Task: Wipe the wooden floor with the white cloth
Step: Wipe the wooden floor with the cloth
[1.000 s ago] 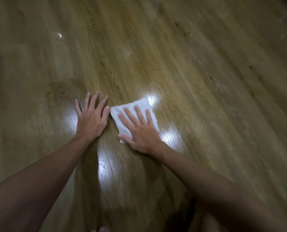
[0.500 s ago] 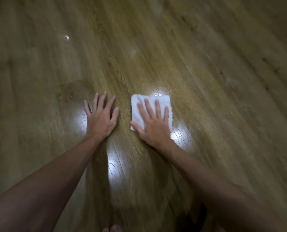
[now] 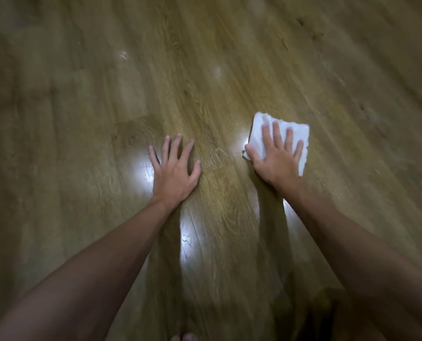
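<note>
A folded white cloth [image 3: 301,132] lies flat on the wooden floor [image 3: 205,89], right of centre. My right hand [image 3: 276,156] presses down on it with straight, spread fingers and covers its lower half. My left hand [image 3: 174,171] rests flat on the bare boards to the left, fingers spread, a good hand's width away from the cloth. Both forearms reach in from the bottom of the view.
Glossy light reflections [image 3: 188,237] shine on the boards between my arms. A small pale mark [image 3: 124,55] sits on the floor farther away at the left. Toes [image 3: 184,337] show at the bottom edge.
My right hand has slid the cloth to the right, away from my left hand, which stays planted on the same spot on the floor.
</note>
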